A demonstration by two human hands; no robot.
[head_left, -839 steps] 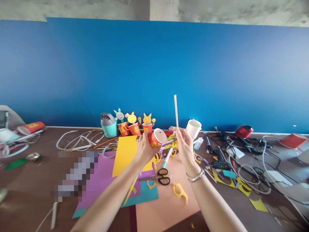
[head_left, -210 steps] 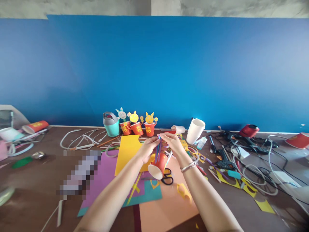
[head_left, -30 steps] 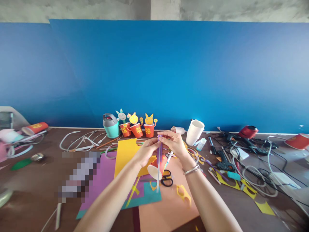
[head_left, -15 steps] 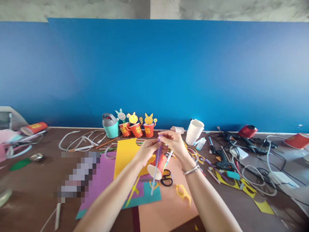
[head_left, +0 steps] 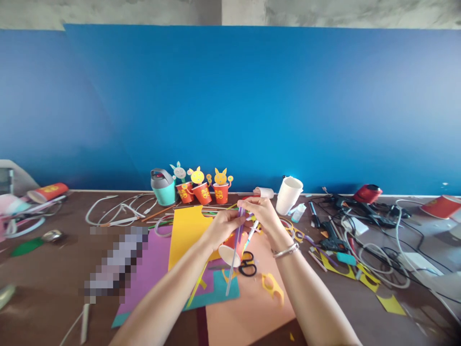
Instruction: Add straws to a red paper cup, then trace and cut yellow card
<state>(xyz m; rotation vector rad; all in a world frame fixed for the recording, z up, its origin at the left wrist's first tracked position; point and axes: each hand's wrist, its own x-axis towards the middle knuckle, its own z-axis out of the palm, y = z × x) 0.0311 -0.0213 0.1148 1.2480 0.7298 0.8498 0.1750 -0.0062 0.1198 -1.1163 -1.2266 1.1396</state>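
Note:
My left hand (head_left: 221,226) and my right hand (head_left: 262,215) meet above the table, fingers pinched together on the top of a thin purple straw (head_left: 233,259). The straw hangs down and to the left, through or past a red paper cup (head_left: 232,247). The cup lies tilted with its white mouth toward me, under my left hand. Whether my left hand also grips the cup is hidden. Black scissors (head_left: 247,265) lie on the orange paper (head_left: 248,307) just below the cup. A silver bracelet sits on my right wrist.
Yellow (head_left: 183,230), purple (head_left: 151,269) and teal paper sheets lie under my arms. Three red cups with paper animal heads (head_left: 203,187) and a teal jug (head_left: 162,186) stand at the blue wall. A white cup (head_left: 289,195), a glue gun, cables (head_left: 374,245) and yellow scraps crowd the right.
Both hands have dropped slightly and shifted right with the straw. The straw's lower end has swung a little to the left; the cup stays under my left hand.

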